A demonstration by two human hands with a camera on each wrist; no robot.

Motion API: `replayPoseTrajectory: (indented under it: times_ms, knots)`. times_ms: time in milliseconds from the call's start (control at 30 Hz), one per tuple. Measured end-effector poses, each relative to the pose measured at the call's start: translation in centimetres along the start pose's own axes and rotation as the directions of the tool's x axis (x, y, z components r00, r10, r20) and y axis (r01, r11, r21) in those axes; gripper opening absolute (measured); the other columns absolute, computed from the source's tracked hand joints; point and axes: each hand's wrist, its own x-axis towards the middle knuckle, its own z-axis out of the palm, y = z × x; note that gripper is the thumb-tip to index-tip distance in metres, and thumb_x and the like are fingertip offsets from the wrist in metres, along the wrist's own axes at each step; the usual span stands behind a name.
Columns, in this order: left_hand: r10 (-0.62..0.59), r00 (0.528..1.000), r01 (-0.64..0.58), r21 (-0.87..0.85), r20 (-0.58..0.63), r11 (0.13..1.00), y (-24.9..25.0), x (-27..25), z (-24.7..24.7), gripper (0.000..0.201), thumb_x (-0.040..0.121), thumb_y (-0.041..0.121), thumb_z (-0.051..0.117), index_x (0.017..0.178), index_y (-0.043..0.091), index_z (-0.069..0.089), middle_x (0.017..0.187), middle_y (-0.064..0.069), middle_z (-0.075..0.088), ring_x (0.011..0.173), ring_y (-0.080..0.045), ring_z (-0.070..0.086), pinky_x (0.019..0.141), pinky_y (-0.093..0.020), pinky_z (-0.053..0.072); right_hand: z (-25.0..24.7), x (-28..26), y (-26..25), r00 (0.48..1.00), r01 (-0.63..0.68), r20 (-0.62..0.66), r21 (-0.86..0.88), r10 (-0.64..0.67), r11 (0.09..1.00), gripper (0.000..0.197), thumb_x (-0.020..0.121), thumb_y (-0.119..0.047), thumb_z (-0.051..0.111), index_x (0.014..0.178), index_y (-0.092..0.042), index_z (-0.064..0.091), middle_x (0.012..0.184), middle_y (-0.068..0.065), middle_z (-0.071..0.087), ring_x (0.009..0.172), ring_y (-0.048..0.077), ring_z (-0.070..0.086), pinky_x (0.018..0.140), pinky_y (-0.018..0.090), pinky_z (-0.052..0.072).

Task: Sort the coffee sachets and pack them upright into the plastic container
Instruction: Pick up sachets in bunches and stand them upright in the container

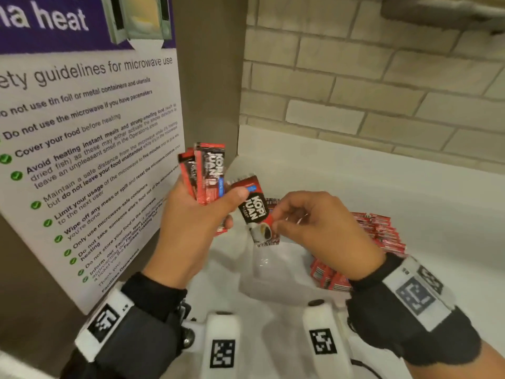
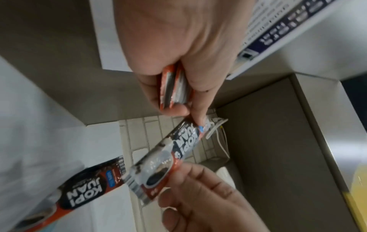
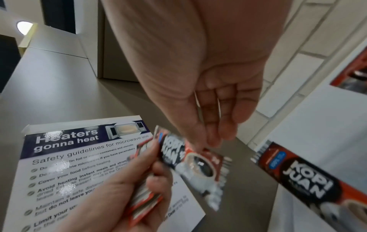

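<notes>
My left hand [image 1: 216, 206] grips a fanned bundle of red and black Kopi Juan sachets [image 1: 209, 170], standing up out of the fist, seen edge-on [image 2: 174, 89] in the left wrist view. Its thumb presses the top of one more sachet [image 1: 255, 212]. My right hand [image 1: 284, 222] pinches that sachet's lower end, the end with the coffee-cup picture [image 3: 198, 166]. Both hands hover above a clear plastic container [image 1: 262, 272] on the white counter [image 1: 355, 181]. Its inside is hard to make out.
Loose sachets lie in piles [image 1: 382, 231] to the right of the container, and more lie by my right wrist [image 1: 328, 277]. A single sachet [image 3: 305, 177] lies on the counter. A microwave safety poster [image 1: 82, 160] covers the left panel; a brick wall [image 1: 369, 77] stands behind.
</notes>
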Motion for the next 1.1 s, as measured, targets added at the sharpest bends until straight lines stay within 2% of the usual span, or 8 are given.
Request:
replayPoseTrajectory:
  times_ms: [100, 167, 267, 367, 467, 700, 933, 1100]
  knots:
    - [0.036, 0.993, -0.053, 0.139, 0.116, 0.989, -0.1, 0.5, 1.2, 0.031, 0.073, 0.009, 0.077, 0.096, 0.015, 0.057, 0.067, 0.010, 0.061, 0.060, -0.015, 0.056, 0.051, -0.030, 0.047, 0.6, 0.5, 0.0, 0.998, -0.032, -0.056, 0.035, 0.034, 0.999, 0.010, 0.078, -0.008, 0.071, 0.086, -0.012, 0.067, 0.075, 0.005, 0.068, 0.069, 0.019, 0.063, 0.066, 0.029, 0.051]
    - [0.019, 0.993, -0.035, 0.134, 0.120, 0.990, -0.7, 0.9, 1.6, 0.027, 0.077, 0.011, 0.075, 0.097, 0.013, 0.057, 0.069, 0.010, 0.063, 0.059, -0.015, 0.055, 0.051, -0.030, 0.046, 0.5, 1.2, 0.4, 0.994, -0.071, -0.087, -0.011, 0.070, 0.997, 0.012, 0.078, -0.008, 0.070, 0.090, -0.010, 0.067, 0.078, 0.007, 0.068, 0.070, 0.021, 0.063, 0.065, 0.030, 0.051]
    - [-0.075, 0.996, 0.074, 0.038, 0.039, 0.997, -2.0, 1.1, 1.0, 0.021, 0.081, 0.019, 0.071, 0.094, 0.014, 0.055, 0.073, 0.006, 0.059, 0.059, -0.009, 0.053, 0.048, -0.025, 0.043, 0.1, 1.8, 1.7, 0.972, -0.211, -0.119, -0.050, 0.204, 0.976, 0.009, 0.078, -0.005, 0.068, 0.086, -0.009, 0.065, 0.082, 0.008, 0.069, 0.072, 0.020, 0.064, 0.064, 0.025, 0.051]
    - [-0.204, 0.979, 0.202, 0.050, 0.033, 0.978, -3.8, 0.8, 0.0, 0.019, 0.081, 0.015, 0.072, 0.090, 0.016, 0.054, 0.075, 0.001, 0.057, 0.058, -0.008, 0.051, 0.048, -0.024, 0.042, 0.6, 2.1, 3.0, 0.929, -0.365, -0.082, -0.049, 0.360, 0.930, 0.007, 0.075, 0.001, 0.066, 0.080, -0.003, 0.062, 0.081, 0.017, 0.071, 0.073, 0.028, 0.070, 0.072, 0.040, 0.058]
    - [-0.310, 0.946, 0.296, 0.139, 0.096, 0.945, -5.5, 0.2, -0.5, 0.019, 0.080, 0.009, 0.072, 0.088, 0.013, 0.055, 0.076, -0.001, 0.059, 0.060, -0.010, 0.051, 0.050, -0.025, 0.042, 1.7, 2.8, 3.8, 0.922, -0.386, -0.023, -0.168, 0.388, 0.907, 0.012, 0.072, 0.001, 0.065, 0.084, -0.002, 0.063, 0.081, 0.018, 0.070, 0.077, 0.032, 0.069, 0.074, 0.045, 0.057]
    - [-0.400, 0.902, 0.372, 0.177, 0.161, 0.911, -6.8, -1.5, 0.4, 0.029, 0.077, 0.002, 0.074, 0.089, 0.021, 0.055, 0.057, 0.012, 0.057, 0.048, -0.010, 0.045, 0.046, -0.025, 0.039, 3.3, 4.2, 3.8, 0.905, -0.401, -0.004, -0.338, 0.425, 0.851, 0.026, 0.073, -0.003, 0.067, 0.097, -0.006, 0.057, 0.098, 0.013, 0.066, 0.088, 0.029, 0.065, 0.079, 0.038, 0.056]
    - [-0.407, 0.902, 0.382, 0.174, 0.145, 0.908, -6.7, -2.0, 0.6, 0.034, 0.080, 0.004, 0.071, 0.099, 0.028, 0.056, 0.085, -0.002, 0.061, 0.063, -0.015, 0.050, 0.056, -0.028, 0.045, 4.3, 4.4, 4.4, 0.845, -0.497, 0.040, -0.311, 0.534, 0.810, 0.033, 0.078, -0.017, 0.072, 0.106, -0.005, 0.059, 0.101, 0.012, 0.068, 0.087, 0.027, 0.068, 0.079, 0.038, 0.057]
    - [-0.415, 0.898, 0.390, 0.174, 0.148, 0.905, -6.7, -2.0, 0.5, 0.033, 0.081, 0.006, 0.071, 0.101, 0.027, 0.056, 0.082, 0.000, 0.060, 0.058, -0.012, 0.049, 0.052, -0.023, 0.046, 4.5, 4.1, 4.5, 0.856, -0.437, 0.076, -0.423, 0.512, 0.794, 0.031, 0.085, -0.024, 0.065, 0.109, -0.006, 0.059, 0.103, 0.010, 0.066, 0.091, 0.024, 0.067, 0.074, 0.028, 0.054]
